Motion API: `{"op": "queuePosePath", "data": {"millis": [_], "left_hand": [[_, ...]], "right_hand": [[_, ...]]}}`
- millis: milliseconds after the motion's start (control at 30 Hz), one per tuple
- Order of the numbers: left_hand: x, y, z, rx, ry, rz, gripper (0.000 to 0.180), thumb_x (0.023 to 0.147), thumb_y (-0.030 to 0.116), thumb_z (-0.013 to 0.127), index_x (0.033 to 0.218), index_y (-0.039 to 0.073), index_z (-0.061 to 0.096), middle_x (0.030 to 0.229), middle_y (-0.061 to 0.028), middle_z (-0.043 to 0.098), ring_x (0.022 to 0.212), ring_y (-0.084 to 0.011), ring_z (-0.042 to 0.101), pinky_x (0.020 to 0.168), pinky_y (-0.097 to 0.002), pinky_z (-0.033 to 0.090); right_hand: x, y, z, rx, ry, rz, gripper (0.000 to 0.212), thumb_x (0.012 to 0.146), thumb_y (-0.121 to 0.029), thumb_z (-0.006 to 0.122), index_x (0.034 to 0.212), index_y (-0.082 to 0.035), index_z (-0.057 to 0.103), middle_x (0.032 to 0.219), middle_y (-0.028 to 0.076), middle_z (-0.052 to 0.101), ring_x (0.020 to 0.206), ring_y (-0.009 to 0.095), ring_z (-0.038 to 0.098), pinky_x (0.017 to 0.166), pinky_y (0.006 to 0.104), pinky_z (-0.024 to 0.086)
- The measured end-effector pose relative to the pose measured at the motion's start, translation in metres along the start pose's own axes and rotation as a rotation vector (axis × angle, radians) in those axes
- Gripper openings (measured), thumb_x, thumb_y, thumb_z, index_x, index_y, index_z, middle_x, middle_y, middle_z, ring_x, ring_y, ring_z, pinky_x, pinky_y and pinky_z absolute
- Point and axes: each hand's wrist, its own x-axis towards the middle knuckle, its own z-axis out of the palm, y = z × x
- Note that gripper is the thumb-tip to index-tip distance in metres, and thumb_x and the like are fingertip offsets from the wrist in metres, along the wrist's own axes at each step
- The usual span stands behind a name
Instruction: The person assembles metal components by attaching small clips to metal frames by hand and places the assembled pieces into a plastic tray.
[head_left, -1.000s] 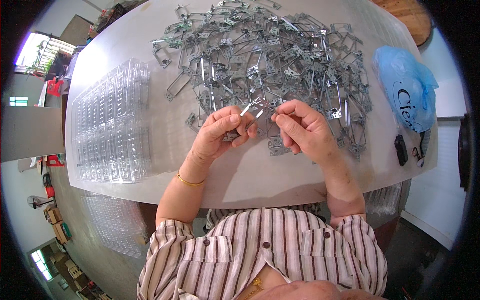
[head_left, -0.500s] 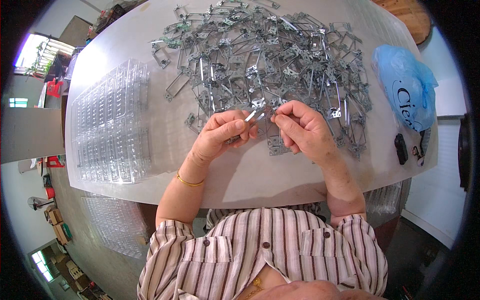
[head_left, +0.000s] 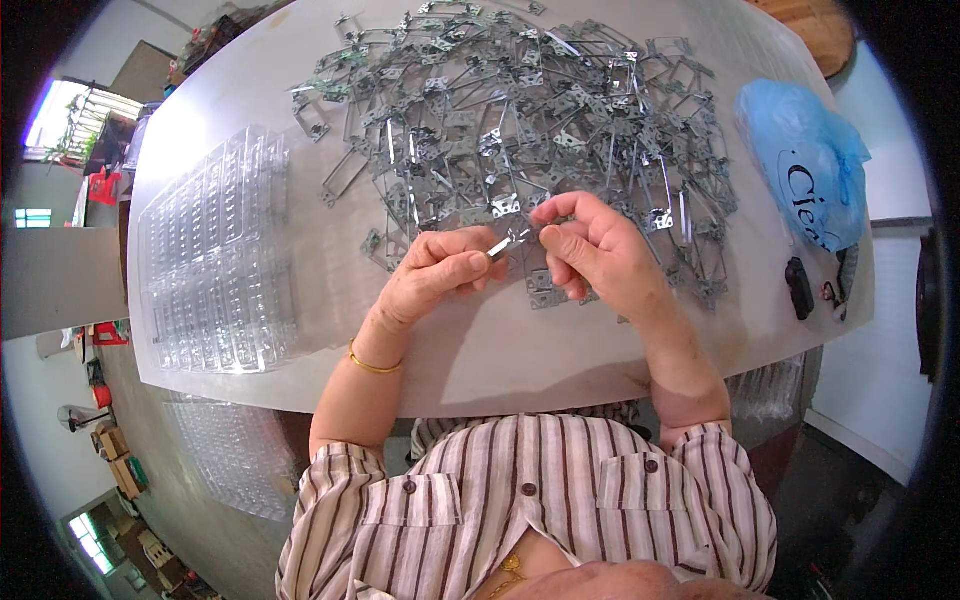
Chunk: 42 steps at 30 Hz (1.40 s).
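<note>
Near the front of the metal pile, my left hand [head_left: 435,272] pinches a small shiny metal bracket [head_left: 500,248] between thumb and fingers. The bracket's bright flat strip points up and right, toward the other hand. My right hand [head_left: 595,245] is just to the right of it, index finger and thumb apart at the bracket's far end, other fingers curled. Whether a fingertip touches the bracket is hard to see. Behind both hands spreads a tangled heap of grey metal brackets [head_left: 460,125] with plates and thin wire arms. One plated piece [head_left: 545,288] lies below my right hand.
Clear plastic blister trays [head_left: 215,255] lie at the left of the pale table [head_left: 480,375]. At the right are a blue plastic bag [head_left: 805,165] and a small black object [head_left: 798,288]. More clear trays [head_left: 230,455] sit lower, beyond the table's left front edge.
My right thumb and index finger have parted from a pinch, the index finger lifting. My left hand keeps its hold on the bracket. The view has shifted slightly.
</note>
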Motion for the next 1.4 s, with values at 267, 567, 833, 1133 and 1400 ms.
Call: {"op": "queuePosePath", "data": {"millis": [267, 567, 833, 1133, 1400], "left_hand": [[0.0, -0.004, -0.002, 0.011, -0.058, 0.029, 0.037, 0.096, 0.026, 0.063, 0.068, 0.003, 0.06, 0.088, -0.0039, 0.062, 0.07, -0.008, 0.046, 0.061, -0.0258, 0.034], [0.002, -0.002, 0.006, 0.057, -0.21, 0.034, 0.039, 0.093, 0.029, 0.065, 0.066, 0.003, 0.061, 0.084, -0.0145, 0.064, 0.085, -0.0199, 0.059, 0.073, -0.0325, 0.043], [0.003, -0.001, 0.009, -0.257, 0.034, 0.013, 0.045, 0.095, 0.041, 0.061, 0.069, 0.003, 0.062, 0.092, -0.0254, 0.067, 0.058, -0.0172, 0.051, 0.053, -0.0289, 0.041], [0.004, -0.005, 0.008, -0.251, -0.036, 0.04, 0.043, 0.101, 0.035, 0.056, 0.075, 0.001, 0.065, 0.097, -0.0195, 0.068, 0.064, -0.0138, 0.05, 0.057, -0.0272, 0.042], [0.004, -0.006, 0.008, -0.227, -0.038, 0.062, 0.042, 0.102, 0.033, 0.057, 0.076, 0.001, 0.064, 0.097, -0.0153, 0.065, 0.064, -0.0128, 0.049, 0.058, -0.0264, 0.041]], "right_hand": [[0.001, -0.001, -0.003, 0.224, -0.134, 0.11, 0.027, 0.104, -0.028, 0.057, 0.111, -0.003, 0.057, 0.071, 0.003, 0.065, 0.054, 0.011, 0.061, 0.046, 0.0214, 0.046], [0.01, 0.011, -0.014, 0.073, -0.033, -0.008, 0.018, 0.101, -0.023, 0.058, 0.096, -0.006, 0.059, 0.062, 0.002, 0.061, 0.048, 0.008, 0.056, 0.04, 0.0204, 0.039], [0.003, 0.011, 0.001, 0.171, 0.154, -0.339, 0.008, 0.1, -0.012, 0.062, 0.102, -0.006, 0.058, 0.083, 0.006, 0.071, 0.062, 0.008, 0.065, 0.05, 0.0194, 0.05], [0.006, 0.027, 0.013, -0.211, 0.278, -0.654, 0.013, 0.093, -0.003, 0.07, 0.102, -0.005, 0.061, 0.089, 0.006, 0.072, 0.069, 0.008, 0.068, 0.057, 0.0217, 0.054], [0.007, 0.027, 0.015, -0.722, 0.439, -0.88, 0.016, 0.087, -0.005, 0.074, 0.096, -0.007, 0.062, 0.071, 0.008, 0.062, 0.054, 0.02, 0.062, 0.049, 0.0322, 0.047]]}}
